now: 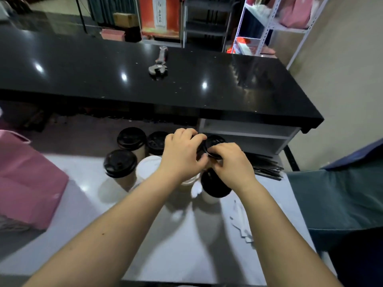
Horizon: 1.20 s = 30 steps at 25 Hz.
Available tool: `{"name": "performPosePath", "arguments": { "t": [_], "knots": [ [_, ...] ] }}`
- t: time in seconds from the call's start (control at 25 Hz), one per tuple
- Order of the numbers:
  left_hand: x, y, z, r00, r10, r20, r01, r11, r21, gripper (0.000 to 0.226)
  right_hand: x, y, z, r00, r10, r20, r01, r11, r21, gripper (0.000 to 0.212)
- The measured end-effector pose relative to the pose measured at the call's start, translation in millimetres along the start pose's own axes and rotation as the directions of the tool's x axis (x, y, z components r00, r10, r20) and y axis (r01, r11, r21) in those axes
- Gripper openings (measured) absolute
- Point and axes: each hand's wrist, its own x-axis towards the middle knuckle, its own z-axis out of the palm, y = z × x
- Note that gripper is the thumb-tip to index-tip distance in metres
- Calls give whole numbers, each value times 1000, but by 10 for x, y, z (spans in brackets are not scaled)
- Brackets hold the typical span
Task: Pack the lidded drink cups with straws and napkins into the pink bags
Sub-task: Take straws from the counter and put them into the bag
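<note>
Both hands are up together, just right of and a bit beyond the white cup (148, 166). L hand (182, 151) has its fingers curled over the far edge of a black lid (215, 141). R hand (230, 160) pinches the near rim w/ thumb and fingertips. So the lid sits btw the two hands, tilted, lifted clear of the desk (83, 206). One lid or two stuck together? Can't tell, too blurred.

Progress, as I read it: early, at the lidding stage, packing not begun. Three lidded cups (131, 138) stand close together just left of and behind the white cup. A 4th cup (215, 185), also lidded, stands right of it, under the R wrist. The white cup itself looks open, no black lid on it, so the lid in hand is prob. meant for it or one like it. A 2nd white rim (189, 181) shows right of it, below the L wrist, mostly hidden.

Left to do: finish lidding, then load cups, straws and napkins. The pink bag (27, 183) is well left of the white cup, apart from both hands. Its mouth is out of view, so can't say if anything's inside. Black straws (267, 169) lie in a pile well right of the white cup, past the R hand. White paper bits (241, 224), prob. napkins, lie right of it, nearer the person.

Beyond the white cup, on the black counter (228, 90), a wrench (158, 67).
</note>
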Motion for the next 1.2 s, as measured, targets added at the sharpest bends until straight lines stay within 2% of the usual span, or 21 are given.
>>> {"name": "performPosePath", "arguments": {
  "t": [0.24,0.36,0.48,0.56,0.76,0.84,0.96,1.2],
  "knots": [
    [346,948,712,986,31,162,-29,999,-14,40,-287,1106,-413,982,179,59,-175,982,-68,23],
    [514,1114,877,971,53,232,-55,999,1,38,-346,1495,-450,961,256,104,-247,965,-92,27],
    [694,1138,1000,947,50,318,-70,996,54,41,-406,1829,-283,930,301,211,-277,951,-137,27],
    [772,1128,1071,937,55,344,-87,993,78,42,-367,1997,-154,919,319,231,-285,943,-170,28],
    [816,1143,1185,938,50,344,-92,990,106,40,-123,2122,84,905,338,259,-274,927,-256,32],
    [821,1118,1198,943,41,329,-83,990,113,40,-111,2131,164,913,326,247,-256,926,-277,27],
    [824,1093,1210,952,36,304,-72,991,109,40,-117,2183,248,918,342,202,-302,931,-204,16],
    [835,1075,1195,969,25,246,-46,996,79,41,-49,2176,11,910,372,185,-370,928,-47,13]
  ]
}}
